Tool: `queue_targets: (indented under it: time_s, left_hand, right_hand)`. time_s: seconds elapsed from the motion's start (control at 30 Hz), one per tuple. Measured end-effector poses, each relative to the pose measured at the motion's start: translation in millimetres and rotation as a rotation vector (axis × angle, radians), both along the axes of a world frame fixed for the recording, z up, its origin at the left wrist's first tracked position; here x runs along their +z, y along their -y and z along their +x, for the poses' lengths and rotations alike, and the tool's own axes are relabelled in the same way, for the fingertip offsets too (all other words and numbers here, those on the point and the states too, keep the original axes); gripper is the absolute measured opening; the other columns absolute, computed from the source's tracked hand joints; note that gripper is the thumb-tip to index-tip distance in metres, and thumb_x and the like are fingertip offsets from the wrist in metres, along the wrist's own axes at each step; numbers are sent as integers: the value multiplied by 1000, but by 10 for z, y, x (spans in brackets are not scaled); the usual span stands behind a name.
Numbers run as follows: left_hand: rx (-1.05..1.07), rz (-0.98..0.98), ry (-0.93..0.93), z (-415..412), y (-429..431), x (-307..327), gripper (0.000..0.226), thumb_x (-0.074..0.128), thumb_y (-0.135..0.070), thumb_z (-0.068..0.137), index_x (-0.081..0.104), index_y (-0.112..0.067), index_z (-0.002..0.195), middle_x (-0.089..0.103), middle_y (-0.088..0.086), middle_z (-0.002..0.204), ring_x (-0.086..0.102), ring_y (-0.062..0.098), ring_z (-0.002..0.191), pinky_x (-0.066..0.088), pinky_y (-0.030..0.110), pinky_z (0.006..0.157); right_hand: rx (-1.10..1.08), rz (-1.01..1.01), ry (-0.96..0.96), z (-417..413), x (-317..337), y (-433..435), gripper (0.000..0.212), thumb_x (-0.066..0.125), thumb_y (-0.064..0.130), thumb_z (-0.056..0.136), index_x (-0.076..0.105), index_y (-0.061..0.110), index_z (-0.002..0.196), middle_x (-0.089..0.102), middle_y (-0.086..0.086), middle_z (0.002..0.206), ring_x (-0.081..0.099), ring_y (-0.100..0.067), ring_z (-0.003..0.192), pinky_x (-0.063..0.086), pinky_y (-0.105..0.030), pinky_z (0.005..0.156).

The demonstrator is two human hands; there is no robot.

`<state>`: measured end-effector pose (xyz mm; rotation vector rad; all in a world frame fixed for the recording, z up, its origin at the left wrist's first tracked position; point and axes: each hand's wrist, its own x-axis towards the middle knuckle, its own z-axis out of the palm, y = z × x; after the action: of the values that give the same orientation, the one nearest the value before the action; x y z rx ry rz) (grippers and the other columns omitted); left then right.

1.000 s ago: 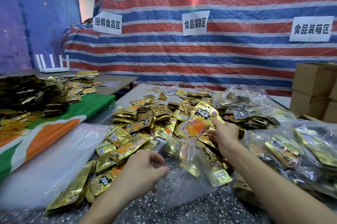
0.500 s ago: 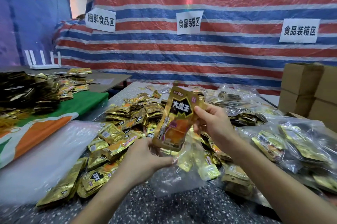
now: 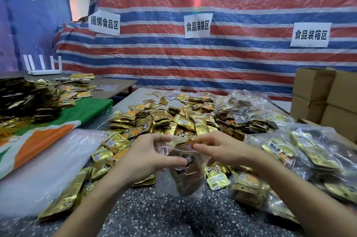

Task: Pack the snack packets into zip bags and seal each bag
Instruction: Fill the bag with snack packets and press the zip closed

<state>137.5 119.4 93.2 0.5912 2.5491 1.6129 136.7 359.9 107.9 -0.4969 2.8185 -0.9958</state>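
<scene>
A clear zip bag (image 3: 185,180) hangs in front of me above the speckled table (image 3: 154,217). My left hand (image 3: 148,157) grips its left mouth edge. My right hand (image 3: 220,149) pinches the top end of a gold and orange snack packet (image 3: 188,169) that sits mostly inside the bag. Behind the hands lies a wide heap of loose gold snack packets (image 3: 164,120). How many packets the bag holds is blurred.
Filled clear bags (image 3: 309,159) pile up at the right and another filled bag (image 3: 241,109) lies further back. Cardboard boxes (image 3: 324,97) stand at far right. A stack of empty clear bags (image 3: 48,163) lies left, beside a green and orange cloth (image 3: 58,126).
The packet held up in the air by my right hand has come down into the bag. My left hand has moved up to the bag's mouth.
</scene>
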Motion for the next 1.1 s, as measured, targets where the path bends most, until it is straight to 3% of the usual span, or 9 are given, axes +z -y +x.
queue_targets:
  time_s: [0.1,0.23,0.37,0.43,0.53,0.6,0.7,0.77,1.1]
  left_hand:
    - [-64,-76,-69,-2,75,61,61,93,-24,63,68,-19,119,74,-4,103,71,6,89,58,21,75]
    - [15,24,-261,7,92,125,5,76,-19,86,80,-17,88,76,-1,74,64,10,52,49,16,50]
    - [74,65,-328,45,48,163,23,68,-43,87,79,-24,80,72,-3,69,61,14,57,44,22,51]
    - [77,61,-308,78,38,152,44,56,-63,81,79,-26,75,73,-3,70,64,17,66,47,29,56]
    - [98,102,-298,87,43,110,45,50,-61,88,80,-30,76,73,2,68,62,35,67,43,35,57]
    - [110,85,-303,76,54,66,31,58,-43,94,79,-29,76,72,1,67,58,36,64,39,31,57]
    - [119,69,-268,61,77,13,22,64,-12,91,77,-29,85,72,-18,75,53,4,54,39,13,51]
    - [111,84,-249,71,86,-8,28,62,-5,88,77,-29,89,72,-21,83,55,-1,56,40,11,50]
    - [33,179,-220,-25,92,-10,47,61,4,87,76,-40,89,75,-14,88,64,-2,69,48,11,60]
  right_hand:
    - [3,-73,-27,42,58,-35,20,58,33,100,75,26,107,75,10,92,67,-4,80,52,-18,62]
    - [-13,-209,-209,40,183,-40,20,64,15,96,78,28,98,75,8,86,68,-9,71,54,-20,63]
    - [-16,-371,-300,-6,196,-10,26,66,9,93,81,31,87,76,-5,92,67,-33,81,52,-36,68]
    - [-23,-531,-251,-34,148,-18,18,64,13,87,80,20,84,76,-3,101,70,-21,92,58,-32,70]
    - [-215,-654,-254,-182,-40,-73,21,60,14,86,79,20,82,76,-1,100,70,-15,88,58,-27,67]
    - [-425,-529,-305,-366,-244,-144,24,58,8,93,76,23,90,74,-1,99,70,-17,84,58,-31,70]
    - [-596,-239,-297,-639,-558,-241,23,60,9,95,67,20,113,69,1,102,69,-12,82,58,-25,66]
    - [-624,-85,-258,-804,-745,-297,30,60,11,94,62,16,123,67,4,102,63,-5,80,50,-17,60]
    - [-775,260,-153,-1616,-986,-249,71,64,52,90,36,11,142,45,-19,143,41,-37,131,40,-48,107]
